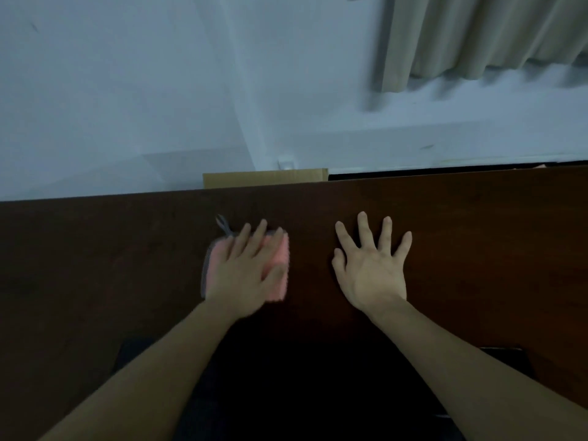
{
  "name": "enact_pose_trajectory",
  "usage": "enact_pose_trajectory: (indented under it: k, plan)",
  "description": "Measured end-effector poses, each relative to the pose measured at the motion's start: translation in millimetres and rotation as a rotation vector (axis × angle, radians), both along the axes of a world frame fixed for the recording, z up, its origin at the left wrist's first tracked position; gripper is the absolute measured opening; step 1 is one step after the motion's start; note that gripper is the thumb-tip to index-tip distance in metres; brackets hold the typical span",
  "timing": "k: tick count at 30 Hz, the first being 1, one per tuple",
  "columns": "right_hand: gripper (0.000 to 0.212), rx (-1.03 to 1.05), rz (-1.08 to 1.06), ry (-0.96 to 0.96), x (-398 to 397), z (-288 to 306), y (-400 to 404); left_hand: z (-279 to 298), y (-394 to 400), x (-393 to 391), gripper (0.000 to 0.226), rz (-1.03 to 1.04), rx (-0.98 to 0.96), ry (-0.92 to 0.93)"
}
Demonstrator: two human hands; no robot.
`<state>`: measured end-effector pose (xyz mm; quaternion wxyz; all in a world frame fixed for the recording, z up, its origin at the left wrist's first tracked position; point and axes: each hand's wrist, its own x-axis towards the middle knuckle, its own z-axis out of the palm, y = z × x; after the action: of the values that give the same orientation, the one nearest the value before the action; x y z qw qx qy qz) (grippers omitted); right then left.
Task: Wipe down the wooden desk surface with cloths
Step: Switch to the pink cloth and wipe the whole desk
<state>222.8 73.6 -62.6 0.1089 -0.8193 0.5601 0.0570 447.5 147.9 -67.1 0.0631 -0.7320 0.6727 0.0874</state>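
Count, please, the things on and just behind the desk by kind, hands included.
Hands: 2, the left hand pressing flat on the cloth, the right hand spread on the bare desk
Pink cloth: 1
Cardboard box behind the desk: 1
Total: 4

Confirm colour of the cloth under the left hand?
Pink, with a grey edge and grey hanging loop. The cloth shows best in the head view, under the left hand.

it looked like a plain room in a home or small office. a dark wooden tabletop (445, 237) stood against a bare pale wall (127, 90). beige curtains (477, 36) hung above, and a cardboard box (265, 178) sat behind.
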Motion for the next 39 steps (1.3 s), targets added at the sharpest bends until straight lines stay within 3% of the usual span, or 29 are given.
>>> enact_pose_trajectory:
  k: [7,14,18,22,26,31,39]
  plan:
    - [0.059,-0.017,-0.013,0.019,2,-3,1,-5,-79,24,0.063,0.073,-0.058,0.018]
    - [0.069,-0.109,0.048,0.161,13,9,8,14,22,12,0.062,-0.148,0.006,0.073]
    - [0.063,-0.026,0.016,0.090,41,12,15,16,66,28,0.062,-0.208,0.060,0.109]
    - [0.063,0.069,-0.036,-0.013,63,3,24,10,30,44,0.063,-0.188,0.022,0.089]
    - [0.080,0.018,-0.031,0.021,63,-4,28,2,-41,61,0.065,-0.121,-0.053,0.052]
    - [0.079,0.001,-0.037,-0.017,65,-8,28,-9,-96,74,0.064,-0.094,-0.091,0.033]
    - [0.082,0.022,-0.050,0.019,67,-1,29,7,-8,55,0.064,-0.163,-0.029,0.097]
